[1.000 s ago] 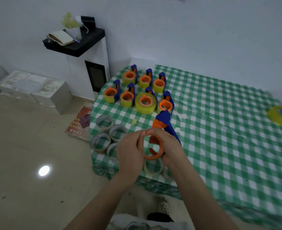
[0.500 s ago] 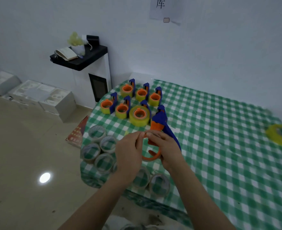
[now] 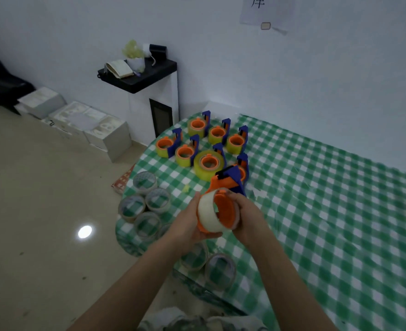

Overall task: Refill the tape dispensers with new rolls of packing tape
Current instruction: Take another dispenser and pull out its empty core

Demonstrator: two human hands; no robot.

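Left hand (image 3: 187,226) curls around a clear tape roll (image 3: 208,217). Right hand (image 3: 250,219) clasps the orange-and-blue dispenser (image 3: 225,185), whose hub meets the roll between both grips.

Bare storage room: stacked boxes (image 3: 97,130), checked-cloth table (image 3: 316,211), paper wall sign (image 3: 265,10).
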